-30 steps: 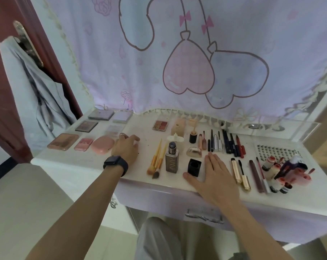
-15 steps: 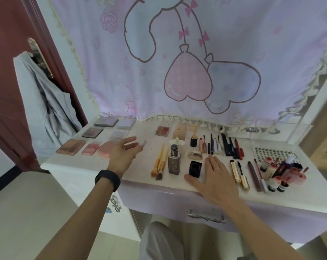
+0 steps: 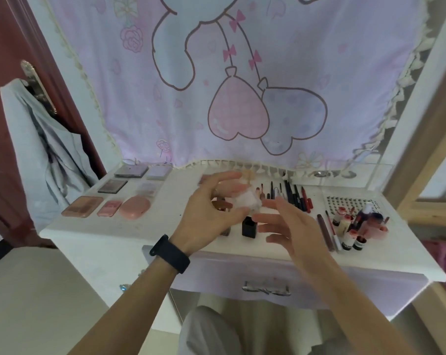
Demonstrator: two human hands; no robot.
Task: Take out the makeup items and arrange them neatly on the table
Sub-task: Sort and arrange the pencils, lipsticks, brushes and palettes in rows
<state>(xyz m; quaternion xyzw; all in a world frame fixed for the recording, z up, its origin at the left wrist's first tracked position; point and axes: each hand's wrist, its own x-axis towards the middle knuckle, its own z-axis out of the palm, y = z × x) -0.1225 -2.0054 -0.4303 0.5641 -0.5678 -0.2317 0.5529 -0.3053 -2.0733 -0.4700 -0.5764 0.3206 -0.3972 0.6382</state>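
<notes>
- Head view: both hands hang above the table (image 3: 109,242), close together and not touching it.
- Left hand (image 3: 209,211), with a black band (image 3: 170,253) on the wrist, has its fingers half curled and thumb pointing right.
- A pale thing (image 3: 245,201), blurred, sits between this hand's fingertips and thumb. I cannot tell whether the hand grips it.
- Right hand (image 3: 293,226) is released, fingers straight and spread, holding nothing, its tips just right of the pale thing.
- A black box (image 3: 249,226) stands upright on the table below the gap between the hands.
- Left of the left hand lie flat palettes (image 3: 83,206) and a pink compact (image 3: 134,206), in rows.
- Beyond the right hand, pencils (image 3: 293,194) lie side by side.
- Right of the right hand stand small bottles (image 3: 352,226) in a cluster.
- Below the hands is a drawer (image 3: 266,288), and beyond them hangs a curtain (image 3: 242,85).
</notes>
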